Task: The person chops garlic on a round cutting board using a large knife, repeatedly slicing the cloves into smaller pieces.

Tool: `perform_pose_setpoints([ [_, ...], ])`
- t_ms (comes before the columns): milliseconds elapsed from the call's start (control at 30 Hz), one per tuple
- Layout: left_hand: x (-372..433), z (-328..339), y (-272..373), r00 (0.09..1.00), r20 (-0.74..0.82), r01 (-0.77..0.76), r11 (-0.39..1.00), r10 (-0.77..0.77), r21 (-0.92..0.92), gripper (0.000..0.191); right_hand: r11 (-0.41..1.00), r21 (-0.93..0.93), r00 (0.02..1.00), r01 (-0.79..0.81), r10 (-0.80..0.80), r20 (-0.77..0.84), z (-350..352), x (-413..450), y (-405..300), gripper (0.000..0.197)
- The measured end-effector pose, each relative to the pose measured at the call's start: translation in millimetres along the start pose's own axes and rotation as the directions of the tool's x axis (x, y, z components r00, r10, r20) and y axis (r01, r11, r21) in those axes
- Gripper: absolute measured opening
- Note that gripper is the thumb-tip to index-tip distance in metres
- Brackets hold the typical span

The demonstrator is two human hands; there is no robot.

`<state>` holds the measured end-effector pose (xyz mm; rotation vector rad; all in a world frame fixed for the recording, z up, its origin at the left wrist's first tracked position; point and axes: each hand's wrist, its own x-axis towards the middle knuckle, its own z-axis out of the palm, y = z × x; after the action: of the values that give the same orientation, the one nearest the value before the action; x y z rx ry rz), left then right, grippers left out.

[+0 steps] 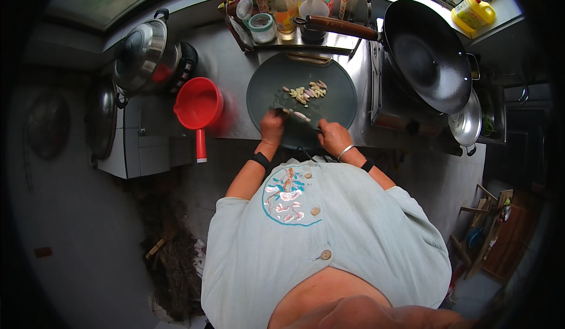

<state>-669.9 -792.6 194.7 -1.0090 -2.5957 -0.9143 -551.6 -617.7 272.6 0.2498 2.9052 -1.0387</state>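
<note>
On a round dark grey-green cutting board (265, 82) lies a loose pile of garlic cloves (304, 93), some peeled white and some with a purplish tint. My right hand (334, 138) grips a knife (311, 124) at the board's near right side; most of its handle is hidden in the fist. A pale, pinkish elongated piece (302, 116) lies along the blade, between the two hands. At the near left of the board is my left hand (271, 128), its fingertips curled by the blade's far end. Whether those fingers pinch the blade or a small piece is unclear.
Left of the board stands a red plastic ladle (199, 101), with a lidded steel pot (141, 55) behind it. A rack (300, 48) of bottles and jars borders the back. At right, a large wok (428, 57) sits tilted, its wooden handle (342, 26) reaching over toward the rack.
</note>
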Motion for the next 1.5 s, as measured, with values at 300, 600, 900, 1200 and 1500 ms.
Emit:
perform_pose_setpoints([
  [300,-0.9,2.9,-0.7,0.999,0.005,-0.032,0.999,0.032,0.042,0.024,0.995,-0.101,0.999,0.004,0.000,0.033,2.3,-4.0,-0.5,0.012],
  [600,-2.5,8.2,-5.8,0.999,0.021,-0.046,0.995,0.045,0.094,0.009,0.992,-0.118,0.995,0.043,-0.032,0.092,20.7,32.6,0.0,0.010],
  [900,-12.2,15.7,-18.9,0.999,0.011,-0.047,0.989,0.046,0.142,0.005,0.990,-0.132,0.998,0.041,-0.033,0.061,8.2,14.5,-6.7,0.012],
  [1200,-12.5,17.8,-15.1,0.997,-0.071,-0.029,0.999,0.032,0.038,0.006,0.991,-0.137,0.996,0.003,0.009,0.085,12.8,14.8,-8.1,0.010],
  [1500,-4.8,9.3,-9.9,0.997,-0.067,-0.044,0.997,0.048,0.056,0.005,0.995,-0.087,0.999,0.037,-0.033,0.040,23.8,36.7,-10.9,0.012],
])
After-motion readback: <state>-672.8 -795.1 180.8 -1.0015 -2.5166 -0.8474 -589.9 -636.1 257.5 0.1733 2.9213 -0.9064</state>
